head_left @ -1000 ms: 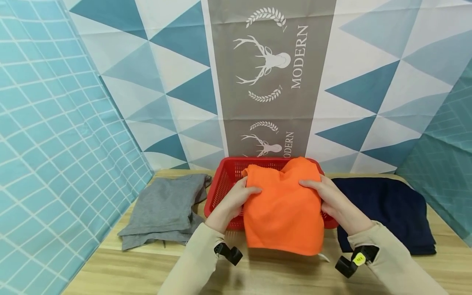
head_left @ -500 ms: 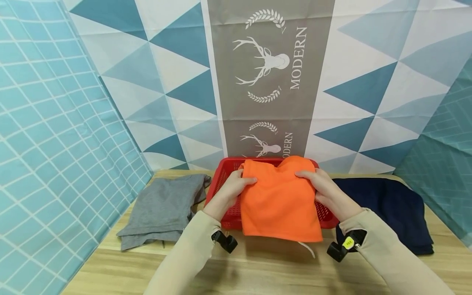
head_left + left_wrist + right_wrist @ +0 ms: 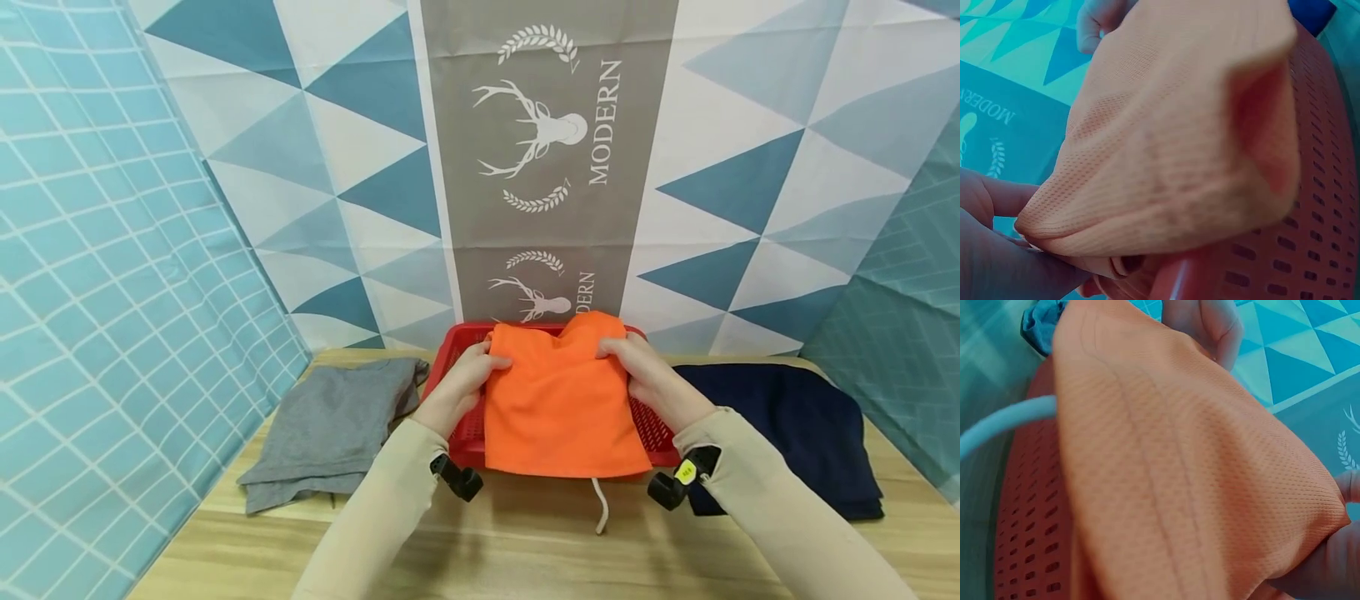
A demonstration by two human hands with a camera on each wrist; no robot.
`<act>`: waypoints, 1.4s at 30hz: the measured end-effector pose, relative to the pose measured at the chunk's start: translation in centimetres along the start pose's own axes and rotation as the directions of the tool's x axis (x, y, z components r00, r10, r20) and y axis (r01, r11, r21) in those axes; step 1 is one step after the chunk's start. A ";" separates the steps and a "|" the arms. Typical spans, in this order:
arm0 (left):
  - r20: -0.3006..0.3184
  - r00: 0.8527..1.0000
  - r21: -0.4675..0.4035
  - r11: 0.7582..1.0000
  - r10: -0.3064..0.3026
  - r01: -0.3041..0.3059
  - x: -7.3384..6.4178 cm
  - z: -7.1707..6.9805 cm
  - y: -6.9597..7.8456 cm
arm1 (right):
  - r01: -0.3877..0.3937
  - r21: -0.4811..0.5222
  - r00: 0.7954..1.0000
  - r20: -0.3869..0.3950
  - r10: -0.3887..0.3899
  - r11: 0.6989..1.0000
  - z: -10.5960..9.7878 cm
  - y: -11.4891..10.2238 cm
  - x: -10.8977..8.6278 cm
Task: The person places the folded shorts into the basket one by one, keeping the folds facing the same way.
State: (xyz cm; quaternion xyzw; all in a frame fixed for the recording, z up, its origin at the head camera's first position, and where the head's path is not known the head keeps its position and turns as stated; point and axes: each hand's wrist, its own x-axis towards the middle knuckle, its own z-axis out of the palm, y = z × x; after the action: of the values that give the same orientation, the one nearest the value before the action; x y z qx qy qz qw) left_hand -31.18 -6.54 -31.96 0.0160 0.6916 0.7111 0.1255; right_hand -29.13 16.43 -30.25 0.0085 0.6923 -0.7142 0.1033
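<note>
Both hands hold up a folded orange garment (image 3: 558, 404) of mesh-like fabric. My left hand (image 3: 465, 375) pinches its upper left edge, thumb on the near face. On the opposite edge, my right hand (image 3: 641, 367) grips the cloth the same way. A white cord (image 3: 602, 508) dangles below the garment's lower edge; the right wrist view shows the cord (image 3: 1010, 419) too. Behind and beneath the garment is a red perforated basket (image 3: 471, 433), mostly covered by it. From the left wrist, the basket wall (image 3: 1316, 187) appears close under the cloth. Whether cloth touches basket I cannot tell.
A folded grey garment (image 3: 322, 425) lies on the wooden table (image 3: 525, 558) to the left of the basket. To the right is a folded navy cloth (image 3: 787, 433). A patterned curtain (image 3: 555, 208) hangs behind, with a blue gridded one (image 3: 112, 292) at the left.
Both hands have moved slightly left and upward in view with the orange garment. Its lower edge has risen, and more of the white cord shows hanging beneath it.
</note>
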 end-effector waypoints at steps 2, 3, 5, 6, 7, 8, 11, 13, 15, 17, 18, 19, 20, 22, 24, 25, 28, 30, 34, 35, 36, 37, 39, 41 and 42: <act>-0.003 1.000 -0.010 1.000 0.011 -0.011 0.3 0.0 -0.1 | 0.022 -0.008 1.000 0.004 -0.022 1.000 -0.1 0.0 0.3; -0.008 1.000 -0.016 1.000 0.014 -0.014 0.5 -0.1 -0.2 | 0.032 -0.007 0.999 0.009 -0.032 0.999 -0.1 0.0 0.4; -0.017 1.000 -0.031 0.999 0.015 -0.016 0.7 -0.1 -0.3 | 0.037 -0.006 0.999 0.010 -0.037 0.999 -0.2 0.3 0.8; -0.021 1.000 -0.036 0.999 0.015 -0.016 0.8 -0.1 -0.5 | 0.038 -0.005 0.999 0.009 -0.038 0.999 -0.2 0.4 1.0; -0.022 1.000 -0.043 0.999 0.015 -0.016 0.9 -0.2 -0.6 | 0.040 -0.006 0.999 0.011 -0.040 0.999 -0.2 0.6 1.1; -0.023 1.000 -0.049 0.999 0.012 -0.013 1.0 -0.2 -0.8 | 0.045 -0.007 0.999 0.013 -0.045 0.999 -0.2 0.8 1.4; -0.026 1.000 -0.059 0.998 0.007 -0.009 1.2 -0.2 -1.4 | 0.053 -0.021 0.998 0.018 -0.052 0.998 -0.3 1.5 1.8; -0.029 1.000 -0.068 0.998 0.002 -0.004 1.3 -0.3 -1.8 | 0.055 -0.035 0.998 0.022 -0.054 0.998 -0.3 1.9 2.1; -0.035 0.999 -0.065 0.998 0.004 -0.006 1.5 -0.3 -2.3 | 0.057 -0.050 0.998 0.025 -0.056 0.997 -0.4 2.4 2.3; -0.045 0.999 -0.073 0.997 -0.007 0.003 1.7 -0.3 -2.7 | 0.054 -0.061 0.998 0.023 -0.053 0.997 -0.4 2.8 2.5; -0.051 0.999 -0.075 0.997 -0.013 0.009 1.7 -0.3 -2.8 | 0.055 -0.066 0.998 0.023 -0.054 0.996 -0.4 3.0 2.5; -0.055 0.998 -0.072 0.997 -0.017 0.013 1.8 -0.3 -3.0 | 0.053 -0.071 0.998 0.019 -0.052 0.996 -0.4 3.2 2.5; -0.060 0.998 -0.067 0.998 -0.020 0.016 1.8 -0.3 -3.1 | 0.051 -0.073 0.999 0.016 -0.050 0.996 -0.4 3.3 2.5; -0.073 0.997 -0.061 0.998 -0.031 0.026 1.9 -0.3 -3.4 | 0.041 -0.079 0.999 0.007 -0.041 0.996 -0.3 3.6 2.6; -0.087 0.996 -0.041 0.999 -0.023 0.020 2.0 -0.3 -3.6 | 0.032 -0.084 0.999 0.000 -0.032 0.996 -0.3 3.9 2.6; -0.095 0.995 -0.034 0.999 -0.019 0.016 2.0 -0.3 -3.7 | 0.026 -0.087 1.000 -0.003 -0.026 0.996 -0.3 4.1 2.6; -0.114 0.994 -0.012 1.000 0.003 -0.004 2.0 -0.3 -3.9 | 0.020 -0.110 1.000 0.002 -0.019 0.994 -0.3 4.4 2.7; -0.127 0.992 0.005 1.000 0.016 -0.016 2.0 -0.3 -4.0 | 0.015 -0.128 1.000 0.008 -0.014 0.992 -0.3 4.6 2.7; -0.147 0.989 0.035 0.999 0.021 -0.016 1.9 -0.4 -4.2 | 0.003 -0.165 1.000 0.017 0.000 0.986 -0.3 4.8 2.7; -0.150 0.988 0.039 0.999 0.018 -0.012 1.9 -0.5 -4.2 | -0.001 -0.172 1.000 0.017 0.004 0.985 -0.3 4.8 2.6; -0.154 0.988 0.039 0.999 0.013 -0.007 1.8 -0.5 -4.3 | -0.004 -0.183 1.000 0.015 0.007 0.983 -0.3 4.8 2.6; -0.153 0.988 0.043 0.999 0.010 -0.004 1.8 -0.5 -4.3 | -0.010 -0.193 1.000 0.011 0.012 0.981 -0.2 4.9 2.6; -0.153 0.988 0.049 0.999 0.011 -0.003 1.9 -0.5 -4.3 | -0.023 -0.217 1.000 0.004 0.025 0.976 -0.2 5.1 2.5; -0.151 0.988 0.053 0.999 0.018 -0.010 2.0 -0.5 -4.4 | -0.042 -0.238 0.999 -0.006 0.041 0.970 -0.2 5.3 2.4; -0.152 0.988 0.059 0.998 0.023 -0.015 2.0 -0.5 -4.4 | -0.051 -0.248 0.999 -0.011 0.050 0.967 -0.2 5.4 2.4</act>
State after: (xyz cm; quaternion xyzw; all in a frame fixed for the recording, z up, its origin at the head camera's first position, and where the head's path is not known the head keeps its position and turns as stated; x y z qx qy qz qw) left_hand -32.53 -6.56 -36.63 -0.0281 0.7192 0.6912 0.0649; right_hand -30.69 16.19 -36.00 0.0148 0.7758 -0.6192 0.1204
